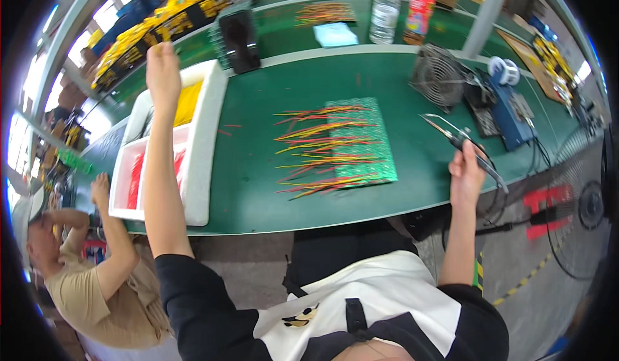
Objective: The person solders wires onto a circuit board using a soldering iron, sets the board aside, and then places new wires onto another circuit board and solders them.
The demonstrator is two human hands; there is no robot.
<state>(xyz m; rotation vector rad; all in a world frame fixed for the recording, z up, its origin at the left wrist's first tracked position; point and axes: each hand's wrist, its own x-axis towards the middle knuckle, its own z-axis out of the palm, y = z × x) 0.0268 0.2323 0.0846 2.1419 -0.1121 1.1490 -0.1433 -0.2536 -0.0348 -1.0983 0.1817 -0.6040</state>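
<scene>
My right hand [467, 175], fingers wrapped around its black handle, grips a soldering iron [457, 142] above the right side of the green table. The iron's metal tip points up and left. My left hand [163, 71] is raised at the left beyond a white foam box [218, 97], its fingers closed; what they hold, if anything, cannot be made out. Yellow pieces [187, 103] and red pieces [135, 180] lie in the box, partly hidden by my left forearm. Between my hands, rows of red and yellow wires [309, 143] rest across a green board [380, 142].
Back right stand a small fan [440, 77], a blue soldering station [512, 116] and a solder spool [506, 71]. Bottles [385, 13], a blue cloth [335, 35] and a black holder [238, 39] are at the back. A co-worker [97, 271] sits at the left.
</scene>
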